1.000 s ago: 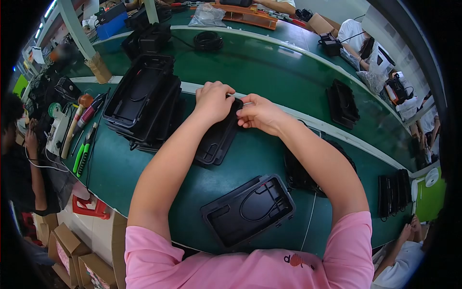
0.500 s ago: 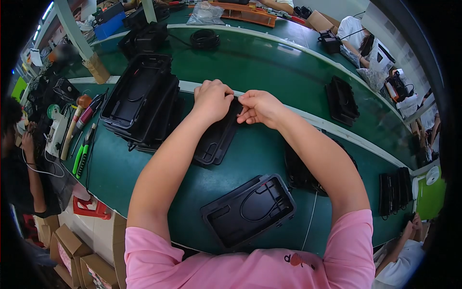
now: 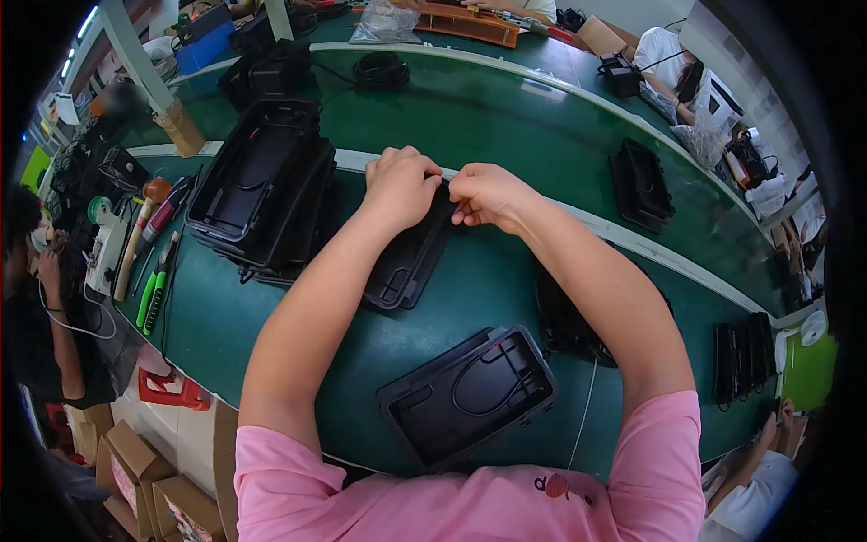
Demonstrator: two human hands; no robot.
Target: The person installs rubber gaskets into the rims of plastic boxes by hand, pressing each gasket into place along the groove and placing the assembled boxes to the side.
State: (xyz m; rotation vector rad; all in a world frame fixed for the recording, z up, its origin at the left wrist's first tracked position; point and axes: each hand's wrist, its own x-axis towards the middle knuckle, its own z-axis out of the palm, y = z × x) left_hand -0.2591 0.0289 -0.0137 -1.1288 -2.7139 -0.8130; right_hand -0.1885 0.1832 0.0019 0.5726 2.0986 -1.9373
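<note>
A black plastic case half (image 3: 408, 262) lies on the green table, partly covered by my left hand and forearm. My left hand (image 3: 402, 185) is closed over its far end, thumb toward the right. Beside it, my right hand (image 3: 490, 196) pinches at the far right corner of the case; whatever is between those fingertips is too small to make out. Nearer my body rests another black case half (image 3: 468, 393), open side up, with a thin black loop inside. To the left stands a stack of similar black case halves (image 3: 257, 181).
Green-handled pliers (image 3: 155, 294) and screwdrivers lie at the left. A black bundle (image 3: 569, 316) sits partly under my right forearm. More black cases (image 3: 643, 185) lie on the green strip beyond a pale rail (image 3: 578, 217). Other people sit around the benches.
My right hand's fingers have curled in tighter, and the hand has shifted slightly away from me at the case corner. My left hand stays nearly in place.
</note>
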